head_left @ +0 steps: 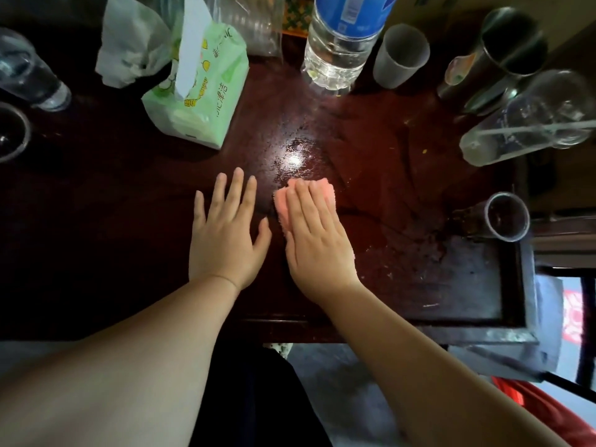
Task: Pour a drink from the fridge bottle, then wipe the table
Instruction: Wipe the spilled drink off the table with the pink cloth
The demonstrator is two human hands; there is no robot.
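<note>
My right hand [317, 235] lies flat, fingers together, pressing a small pink cloth [281, 203] onto the dark red wooden table [371, 150]. The cloth shows beyond my fingertips and on the left side of the hand. My left hand [225, 230] rests flat on the table just left of it, fingers spread, holding nothing. A large clear water bottle [335, 50] with a blue label stands at the back centre. A frosted plastic cup [400, 56] stands right beside it. The table surface shines wet ahead of the cloth.
A green tissue pack [200, 91] and a white plastic bag [135, 43] sit at the back left. Metal tumblers [503, 53] and a clear jar [529, 124] crowd the back right; a small metal cup [506, 217] stands at the right edge. A glass [29, 72] is far left.
</note>
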